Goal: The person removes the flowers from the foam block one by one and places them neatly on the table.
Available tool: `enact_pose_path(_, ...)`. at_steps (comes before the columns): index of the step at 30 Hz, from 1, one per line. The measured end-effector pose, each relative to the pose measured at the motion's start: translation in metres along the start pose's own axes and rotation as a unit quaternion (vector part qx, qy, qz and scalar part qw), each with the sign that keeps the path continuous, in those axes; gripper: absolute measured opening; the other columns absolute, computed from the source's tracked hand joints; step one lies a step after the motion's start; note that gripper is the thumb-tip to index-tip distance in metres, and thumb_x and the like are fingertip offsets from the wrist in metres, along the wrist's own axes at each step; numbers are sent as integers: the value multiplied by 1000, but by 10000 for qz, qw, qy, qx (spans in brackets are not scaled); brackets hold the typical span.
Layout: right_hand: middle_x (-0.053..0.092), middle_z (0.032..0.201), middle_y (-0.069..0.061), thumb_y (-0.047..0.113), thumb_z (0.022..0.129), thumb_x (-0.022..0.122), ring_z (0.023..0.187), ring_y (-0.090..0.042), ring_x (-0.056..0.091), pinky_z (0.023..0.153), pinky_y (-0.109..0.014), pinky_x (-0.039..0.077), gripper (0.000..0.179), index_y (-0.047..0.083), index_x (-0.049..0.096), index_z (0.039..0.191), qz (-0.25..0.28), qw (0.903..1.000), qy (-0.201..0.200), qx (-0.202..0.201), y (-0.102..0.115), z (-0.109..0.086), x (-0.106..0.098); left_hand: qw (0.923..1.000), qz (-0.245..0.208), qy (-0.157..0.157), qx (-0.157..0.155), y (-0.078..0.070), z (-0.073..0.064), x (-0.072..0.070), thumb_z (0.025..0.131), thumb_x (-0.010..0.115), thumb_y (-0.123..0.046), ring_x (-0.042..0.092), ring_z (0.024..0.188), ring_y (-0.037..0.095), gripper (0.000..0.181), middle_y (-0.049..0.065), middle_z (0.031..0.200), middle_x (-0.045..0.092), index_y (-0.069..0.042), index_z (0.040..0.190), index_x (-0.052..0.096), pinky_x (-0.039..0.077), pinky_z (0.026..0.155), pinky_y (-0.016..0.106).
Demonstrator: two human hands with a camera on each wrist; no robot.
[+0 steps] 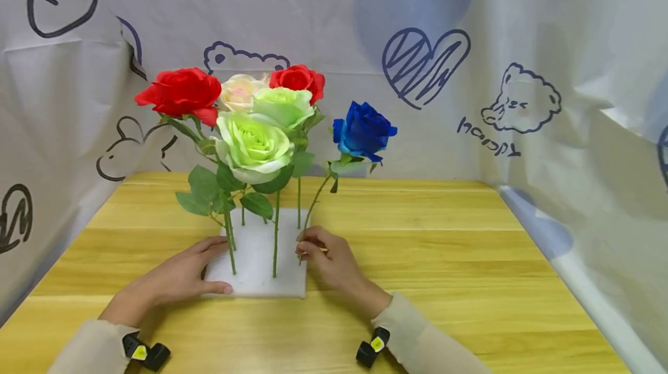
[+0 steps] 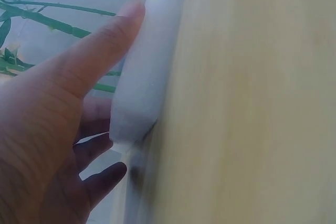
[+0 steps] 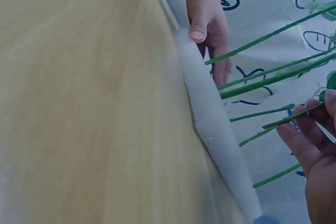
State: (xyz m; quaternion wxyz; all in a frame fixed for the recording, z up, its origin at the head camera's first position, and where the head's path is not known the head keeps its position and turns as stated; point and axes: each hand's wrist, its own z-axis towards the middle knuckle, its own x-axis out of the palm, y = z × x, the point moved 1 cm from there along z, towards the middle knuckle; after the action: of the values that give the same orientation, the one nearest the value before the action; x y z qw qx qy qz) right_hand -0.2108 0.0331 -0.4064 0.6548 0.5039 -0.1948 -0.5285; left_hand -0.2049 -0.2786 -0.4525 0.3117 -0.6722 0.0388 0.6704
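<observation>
A white foam slab lies on the table with several roses standing upright in it. My right hand pinches the stem of a blue rose above the slab's right edge. In the right wrist view, the tip of that stem is apart from the foam. My left hand rests at the slab's left side, its thumb on the front left corner and its fingers extended. Two light green roses are in front, with a red rose to their left. Behind them are a cream rose and another red rose.
The wooden table extends around the slab on all sides. A white cloth backdrop with drawn hearts and animals encloses the back and both sides. Green leaves spread out low at the left of the flowers.
</observation>
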Motion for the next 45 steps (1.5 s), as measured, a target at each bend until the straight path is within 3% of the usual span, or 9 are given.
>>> enact_pose_path(6, 66, 89, -25, -4, 99, 51, 81, -42, 66, 73, -47, 58, 10, -8, 59, 104, -75, 10000, 32, -27, 5, -7, -8, 10000, 32, 29, 29, -2, 2, -1, 80, 65, -68, 40, 131, 46, 100, 25, 147, 39, 8, 142, 44, 37, 104, 57)
enact_pose_path(17, 63, 95, -31, -6, 99, 50, 86, -51, 62, 75, -49, 57, 13, -10, 58, 109, 166, 9977, 41, 657, 3, -20, -22, 10000, -41, 26, -39, -5, 2, -3, 79, 66, -67, 41, 130, 45, 100, 25, 146, 40, 8, 141, 45, 38, 104, 57)
enact_pose_path(25, 66, 95, -20, 5, 101, 53, 86, -41, 66, 71, -40, 59, 17, -2, 60, 115, 83, 9974, 193, 692, -25, -29, -32, 9999, -89, 50, -62, -8, 3, -4, 80, 67, -65, 40, 131, 46, 99, 26, 146, 39, 9, 141, 45, 38, 104, 57)
enact_pose_path(33, 64, 94, -19, 4, 100, 54, 83, -42, 65, 67, -43, 59, 18, -6, 57, 116, 191, 9947, 286, 973, -27, -34, -31, 9998, -70, 56, -150, -9, 1, -5, 79, 66, -68, 40, 131, 45, 101, 26, 146, 39, 9, 141, 45, 37, 104, 57)
enact_pose_path(45, 64, 96, -17, 6, 100, 56, 85, -36, 66, 69, -38, 60, 21, -8, 55, 116, 426, 9862, 181, 1592, -31, -41, -31, 9999, -67, 23, -87, -7, 2, -4, 80, 66, -67, 41, 130, 45, 98, 25, 144, 41, 9, 140, 47, 38, 103, 57)
